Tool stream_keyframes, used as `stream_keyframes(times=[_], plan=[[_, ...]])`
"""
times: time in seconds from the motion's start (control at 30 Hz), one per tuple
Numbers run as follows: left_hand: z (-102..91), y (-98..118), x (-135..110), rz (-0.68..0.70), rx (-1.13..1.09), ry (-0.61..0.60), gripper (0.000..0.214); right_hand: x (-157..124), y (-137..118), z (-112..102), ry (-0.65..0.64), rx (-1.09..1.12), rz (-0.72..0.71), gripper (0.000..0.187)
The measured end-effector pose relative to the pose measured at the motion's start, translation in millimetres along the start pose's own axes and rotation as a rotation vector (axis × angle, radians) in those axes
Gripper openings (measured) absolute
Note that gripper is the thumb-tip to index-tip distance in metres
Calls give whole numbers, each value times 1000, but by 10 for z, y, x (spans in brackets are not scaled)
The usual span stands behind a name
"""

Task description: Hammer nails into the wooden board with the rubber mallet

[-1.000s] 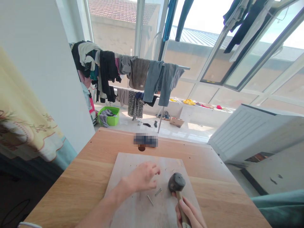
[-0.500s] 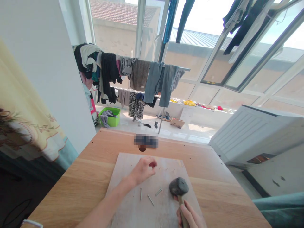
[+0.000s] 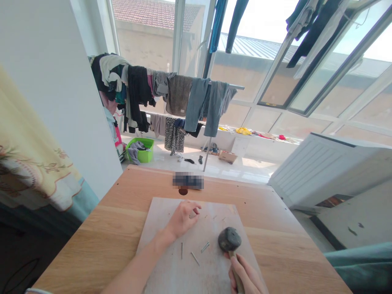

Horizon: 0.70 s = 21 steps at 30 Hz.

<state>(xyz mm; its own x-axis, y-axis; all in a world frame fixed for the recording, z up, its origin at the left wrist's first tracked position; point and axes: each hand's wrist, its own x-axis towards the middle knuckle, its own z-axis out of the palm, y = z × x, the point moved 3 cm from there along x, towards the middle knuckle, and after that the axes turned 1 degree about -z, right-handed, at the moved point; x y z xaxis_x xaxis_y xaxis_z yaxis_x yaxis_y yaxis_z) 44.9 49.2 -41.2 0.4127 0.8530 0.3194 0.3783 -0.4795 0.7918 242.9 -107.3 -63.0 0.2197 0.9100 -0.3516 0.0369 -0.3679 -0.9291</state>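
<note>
My left hand (image 3: 183, 219) hovers over a pale wooden board (image 3: 214, 271), its fingers curled and pinched together with nothing visible between them. My right hand (image 3: 245, 275) grips the wooden handle of a mallet (image 3: 229, 239) with a dark rounded head, which is over the board's right side. Three loose nails lie on the board just below my left hand: one (image 3: 181, 250), another (image 3: 195, 258) and a third (image 3: 205, 247). Tiny nail-like bits are scattered across the board's far half.
The board lies on a light wooden table (image 3: 101, 249). A blurred object and a small round brown item (image 3: 183, 191) sit near the far edge. Beyond stand a clothes rack (image 3: 180, 94) and a green basket (image 3: 141, 150). A white ribbed unit (image 3: 321, 171) stands to the right.
My left hand has moved toward the board's far edge, uncovering the third nail. The mallet has shifted only slightly, and the view has tilted a little.
</note>
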Motion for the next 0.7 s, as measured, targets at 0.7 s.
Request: stream_keyframes(times=[0.7], plan=[[-30, 38, 23, -19, -68, -13, 38, 294, -573, 722, -157, 34, -185, 68]])
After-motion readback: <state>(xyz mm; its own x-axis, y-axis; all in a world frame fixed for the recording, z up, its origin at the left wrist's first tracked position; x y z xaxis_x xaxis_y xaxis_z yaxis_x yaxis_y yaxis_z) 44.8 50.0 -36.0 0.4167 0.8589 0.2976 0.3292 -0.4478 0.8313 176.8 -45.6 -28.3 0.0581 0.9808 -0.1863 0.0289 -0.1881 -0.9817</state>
